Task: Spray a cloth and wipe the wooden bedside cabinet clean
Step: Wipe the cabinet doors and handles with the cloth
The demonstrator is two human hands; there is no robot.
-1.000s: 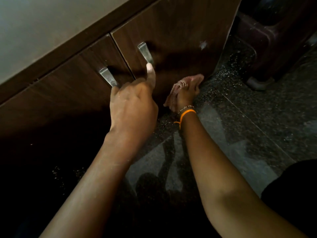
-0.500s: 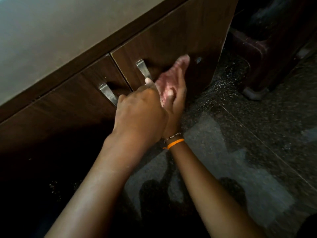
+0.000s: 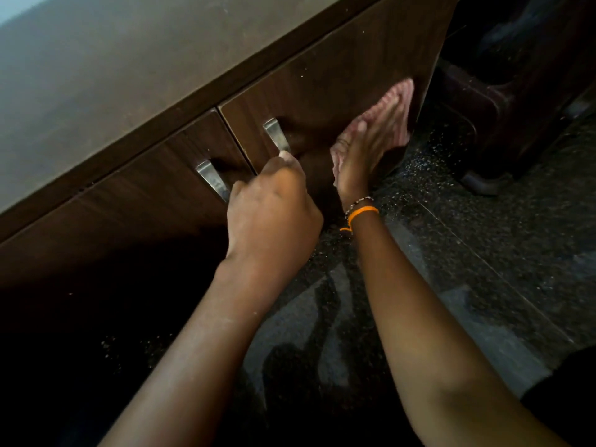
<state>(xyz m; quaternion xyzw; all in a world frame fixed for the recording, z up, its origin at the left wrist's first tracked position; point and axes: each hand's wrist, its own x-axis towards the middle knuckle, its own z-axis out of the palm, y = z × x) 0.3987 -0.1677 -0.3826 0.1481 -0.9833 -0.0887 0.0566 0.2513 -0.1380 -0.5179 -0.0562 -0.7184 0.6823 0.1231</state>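
A dark brown cabinet (image 3: 338, 79) is filling the upper left and middle of the frame, and its two doors are showing. The right hand (image 3: 364, 156) is lying flat with straight fingers on a pink cloth (image 3: 395, 104), and it is pressing the cloth against the right door (image 3: 322, 91) in the upper middle of the frame. The cloth is sitting near the right edge of that door, and it is peeking out above and beside the fingers. A thin orange band (image 3: 361, 212) and a small bead band (image 3: 359, 201) are sitting on the right wrist. The left hand (image 3: 274, 214) is in the middle of the frame, with its fingers curled in. One fingertip is touching the bottom end of the right handle (image 3: 275, 133), a shiny metal strip. I cannot tell if this hand is really gripping the handle or just touching it. The left handle (image 3: 211, 179) is just beside the left hand, on the left door (image 3: 145, 201), and the knuckles are hiding its lower end. A dark speckled floor (image 3: 483, 253) is filling the lower right, and it is shining a little. A dark rounded thing (image 3: 503, 108) is standing on the floor at the upper right, too dim to name.
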